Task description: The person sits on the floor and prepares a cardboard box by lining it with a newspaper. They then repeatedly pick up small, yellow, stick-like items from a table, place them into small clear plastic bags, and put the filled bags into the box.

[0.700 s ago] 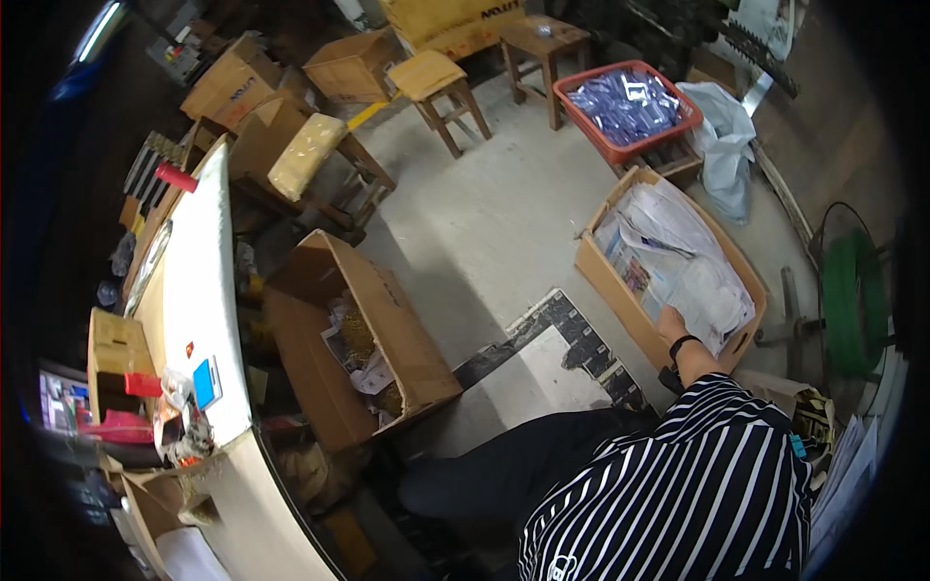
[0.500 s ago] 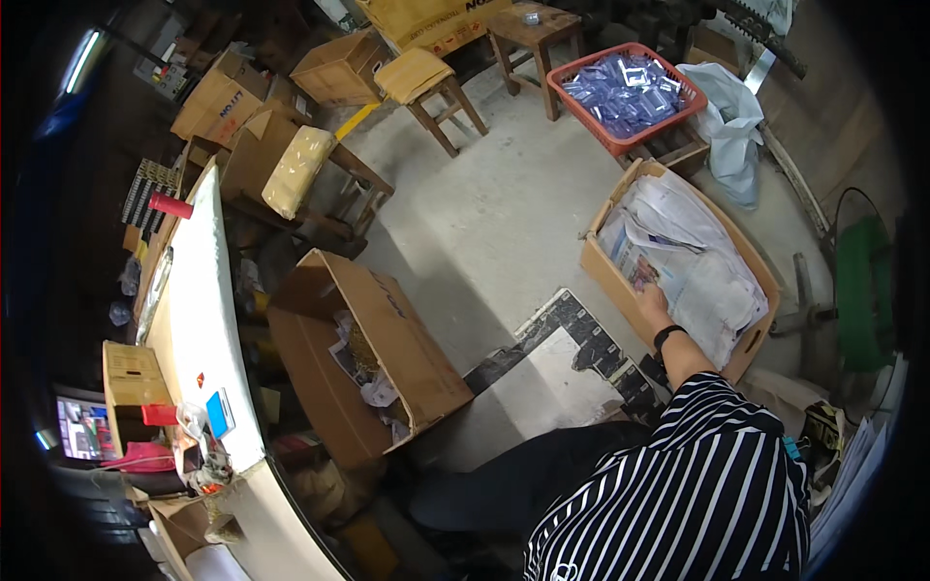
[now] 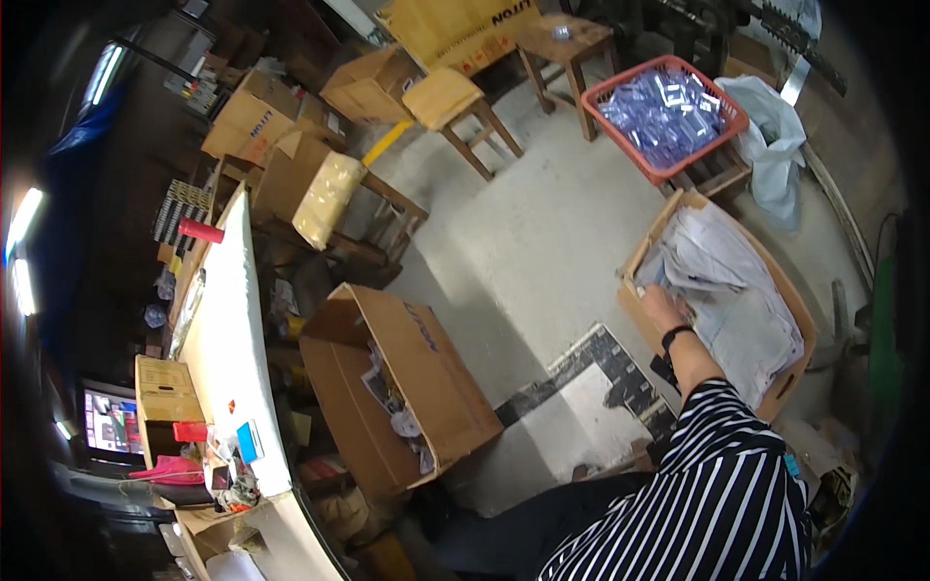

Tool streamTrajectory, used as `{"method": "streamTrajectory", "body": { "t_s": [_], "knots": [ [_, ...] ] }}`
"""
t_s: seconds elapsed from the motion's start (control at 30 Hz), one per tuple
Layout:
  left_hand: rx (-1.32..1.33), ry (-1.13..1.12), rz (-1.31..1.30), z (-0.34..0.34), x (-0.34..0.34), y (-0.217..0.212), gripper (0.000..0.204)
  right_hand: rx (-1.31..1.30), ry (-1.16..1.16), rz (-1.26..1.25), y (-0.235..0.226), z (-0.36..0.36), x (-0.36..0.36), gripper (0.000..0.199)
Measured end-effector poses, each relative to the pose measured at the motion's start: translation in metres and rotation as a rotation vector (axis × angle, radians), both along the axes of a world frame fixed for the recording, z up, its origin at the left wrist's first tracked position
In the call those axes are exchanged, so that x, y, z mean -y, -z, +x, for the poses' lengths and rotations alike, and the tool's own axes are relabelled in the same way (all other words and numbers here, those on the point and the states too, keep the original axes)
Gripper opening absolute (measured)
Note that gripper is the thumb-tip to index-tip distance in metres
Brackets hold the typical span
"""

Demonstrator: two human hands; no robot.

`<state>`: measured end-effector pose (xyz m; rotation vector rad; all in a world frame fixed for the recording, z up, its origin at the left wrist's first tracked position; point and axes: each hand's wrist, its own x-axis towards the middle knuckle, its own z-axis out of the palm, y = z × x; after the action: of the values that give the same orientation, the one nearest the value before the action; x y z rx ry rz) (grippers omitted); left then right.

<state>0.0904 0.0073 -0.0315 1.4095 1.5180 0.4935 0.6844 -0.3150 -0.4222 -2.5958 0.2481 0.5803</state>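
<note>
At the papers (image 3: 741, 324) in a carton (image 3: 796, 368), the right hand (image 3: 663, 308) reaches; its grip I cannot tell.

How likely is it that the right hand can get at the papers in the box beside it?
Quite likely yes: the right hand is at the cardboard box, whose top is open, and the papers lie close by with no lid across them.

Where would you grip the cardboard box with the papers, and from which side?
Probably at the dark slot in the short end wall nearest the striped shirt, coming from outside that end. The cardboard box sits open side up, papers inside, and the cut-out looks like a handhold.
</note>
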Motion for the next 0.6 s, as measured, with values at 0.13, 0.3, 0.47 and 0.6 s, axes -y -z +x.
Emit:
{"method": "streamTrajectory", "body": {
  "t_s": [0.13, 0.3, 0.47, 0.6],
  "knots": [
    [0.072, 0.056, -0.074, -0.002, -0.014, 0.015, 0.03, 0.156, 0.202, -0.02, 0.01, -0.015, 0.017, 0.023],
    [0.062, 0.093, 0.022, 0.04, 0.01, 0.012, 0.028, 0.307, 0.452, 0.074, 0.032, -0.017, 0.04, 0.016],
    [0.039, 0.148, -0.006, 0.046, 0.01, 0.02, 0.026, 0.337, 0.502, 0.17, 0.084, -0.031, 0.116, 0.027],
    [0.055, 0.12, -0.034, 0.042, 0.017, 0.028, 0.026, 0.068, 0.535, 0.388, 0.031, -0.048, 0.123, 0.02]
  ]
}}
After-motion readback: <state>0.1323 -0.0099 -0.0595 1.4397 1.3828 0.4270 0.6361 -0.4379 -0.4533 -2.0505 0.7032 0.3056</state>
